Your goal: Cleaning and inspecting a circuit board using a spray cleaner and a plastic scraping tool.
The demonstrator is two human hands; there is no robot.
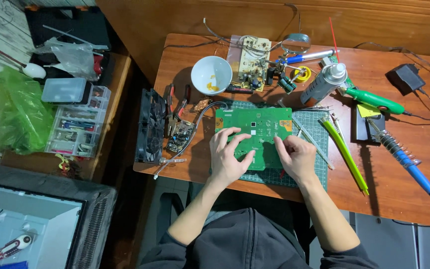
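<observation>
Flat green rectangular circuit board point(255, 137) at frame centre on a dark green gridded cutting mat point(310, 130), left hand point(227, 157) spread, fingertips pressing its lower left, right hand point(296, 155) fingers curled and pinched at its right edge, white round bowl point(211, 74) above, blue-handled soldering iron point(408, 160) at right.

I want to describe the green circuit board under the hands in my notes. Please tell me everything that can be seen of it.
The green circuit board is a flat, roughly rectangular panel lying face up on a dark green cutting mat on the wooden table. Its surface shows small white markings, a small square black part near the middle and an orange patch at the upper right corner. The left hand rests its fingers on the lower left area; the right hand touches the right side. Its lower edge is hidden by the hands.
</observation>
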